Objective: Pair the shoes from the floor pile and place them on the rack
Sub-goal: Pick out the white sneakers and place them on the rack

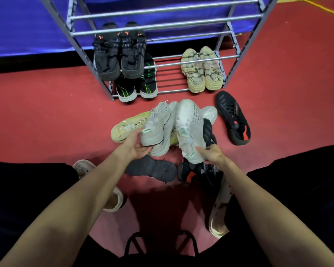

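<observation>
My left hand (135,146) grips the heel of a white knit sneaker (156,125), toe pointing away. My right hand (212,154) grips the heel of its matching white sneaker (189,128). Both shoes are lifted over the floor pile, just in front of the metal rack (181,64). Under them lie a pale yellow shoe (125,127), another light shoe (209,112), a dark grey sole-up shoe (152,167) and a black shoe with a red patch (199,171). A black shoe (232,117) lies alone at the right.
The rack holds a black pair with orange marks (120,53), a black-and-green pair (137,87) beneath it and a beige pair (201,71) on the lowest shelf at the right. The shelf's middle bars are bare. My own feet in light clogs (220,212) flank the pile.
</observation>
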Demonstrator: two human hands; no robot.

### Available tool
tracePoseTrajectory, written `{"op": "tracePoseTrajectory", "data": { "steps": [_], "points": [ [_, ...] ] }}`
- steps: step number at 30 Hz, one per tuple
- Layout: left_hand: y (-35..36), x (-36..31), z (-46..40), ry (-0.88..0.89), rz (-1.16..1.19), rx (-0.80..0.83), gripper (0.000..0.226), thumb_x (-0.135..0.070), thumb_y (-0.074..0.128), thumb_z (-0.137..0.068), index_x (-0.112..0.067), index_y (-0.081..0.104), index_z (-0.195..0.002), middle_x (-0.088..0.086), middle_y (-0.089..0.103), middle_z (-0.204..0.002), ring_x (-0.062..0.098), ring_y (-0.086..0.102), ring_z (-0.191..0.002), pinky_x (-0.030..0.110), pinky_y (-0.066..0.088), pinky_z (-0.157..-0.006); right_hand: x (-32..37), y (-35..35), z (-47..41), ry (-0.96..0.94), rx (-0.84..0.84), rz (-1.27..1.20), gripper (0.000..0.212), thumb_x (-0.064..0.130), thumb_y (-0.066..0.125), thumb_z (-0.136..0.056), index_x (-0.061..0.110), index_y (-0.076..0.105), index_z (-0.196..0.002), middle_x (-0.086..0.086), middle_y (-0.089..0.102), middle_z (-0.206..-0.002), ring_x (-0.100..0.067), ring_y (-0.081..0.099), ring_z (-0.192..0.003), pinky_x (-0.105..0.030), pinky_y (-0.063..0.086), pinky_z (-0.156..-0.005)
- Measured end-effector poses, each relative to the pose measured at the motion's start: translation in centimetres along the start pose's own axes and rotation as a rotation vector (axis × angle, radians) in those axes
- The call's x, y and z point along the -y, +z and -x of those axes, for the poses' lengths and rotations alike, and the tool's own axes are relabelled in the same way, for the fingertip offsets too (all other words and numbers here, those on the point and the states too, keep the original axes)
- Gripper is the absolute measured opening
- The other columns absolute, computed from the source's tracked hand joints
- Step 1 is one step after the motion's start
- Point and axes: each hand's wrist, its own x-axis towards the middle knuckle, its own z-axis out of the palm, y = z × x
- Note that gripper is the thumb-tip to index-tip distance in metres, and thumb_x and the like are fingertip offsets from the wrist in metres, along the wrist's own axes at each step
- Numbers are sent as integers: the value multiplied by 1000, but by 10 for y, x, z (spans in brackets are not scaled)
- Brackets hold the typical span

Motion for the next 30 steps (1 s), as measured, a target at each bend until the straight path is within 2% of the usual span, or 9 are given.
{"op": "tracePoseTrajectory", "data": {
  "steps": [4, 6, 7, 9, 12, 16, 18, 22, 30],
  "points": [
    [16, -14, 19, -36, 28, 70, 27, -26, 57, -92, 1, 57, -92, 16, 61, -90, 28, 61, -80, 38, 56, -44, 25, -6, 12, -38, -110, -204, 22, 23, 46, -96, 3, 55, -96, -14, 57, -94, -31, 61, -79, -35, 58, -53],
    [24, -17, 25, -16, 10, 77, 25, -19, 51, -96, 0, 57, -109, 16, 61, -94, 29, 61, -86, 39, 58, -51, 35, -14, 10, -61, -251, -219, 30, 24, 43, -95, 1, 54, -79, -17, 56, -87, -34, 60, -72, -46, 57, -62],
    [25, -18, 27, 5, -27, 76, 28, -15, 48, -96, -2, 54, -120, 16, 61, -96, 29, 62, -93, 40, 59, -64, 39, -20, 11, -81, -310, -202, 33, 26, 42, -95, 0, 54, -79, -17, 55, -87, -34, 60, -77, -47, 55, -69],
    [27, -18, 28, 56, -138, 81, 36, -6, 43, -94, -3, 51, -129, 15, 62, -99, 30, 62, -104, 44, 56, -83, 49, -32, 15, -112, -400, -197, 38, 29, 39, -95, -5, 57, -98, -15, 54, -93, -32, 58, -88, -42, 49, -77],
    [30, -21, 37, 109, -229, 117, 30, 2, 39, -89, -2, 55, -115, 14, 67, -91, 27, 65, -89, 40, 57, -74, 61, -53, 14, -148, -480, -273, 41, 31, 36, -95, -4, 56, -102, -16, 56, -94, -31, 57, -87, -49, 52, -82],
    [39, -41, 57, 204, -295, 196, 28, 7, 43, -86, 2, 58, -109, 18, 70, -89, 29, 68, -87, 42, 60, -70, 88, -90, 13, -203, -562, -303, 48, 31, 32, -101, -11, 50, -116, -13, 58, -108, -23, 51, -91, -30, 37, -66],
    [51, -53, 68, 232, -270, 225, 27, 7, 43, -86, 5, 59, -108, 19, 70, -90, 29, 68, -87, 44, 61, -65, 104, -112, 10, -214, -557, -305, 52, 32, 34, -100, -10, 48, -126, -17, 59, -114, -25, 57, -92, -35, 44, -66],
    [84, -70, 88, 294, -243, 270, 20, 7, 41, -90, 3, 57, -100, 17, 66, -91, 27, 66, -84, 42, 61, -59, 132, -140, 4, -210, -444, -369, 42, 26, 34, -99, -1, 51, -127, -13, 57, -100, -20, 53, -59, -19, 41, -29],
    [143, -108, 58, 397, -210, 275, 32, 10, 39, -85, 4, 57, -110, 19, 65, -97, 30, 67, -88, 47, 59, -68, 173, -151, -38, -233, -371, -418, 28, 24, 31, -102, 10, 52, -113, -13, 58, -92, -18, 51, -53, -14, 36, -28]
  ]
}}
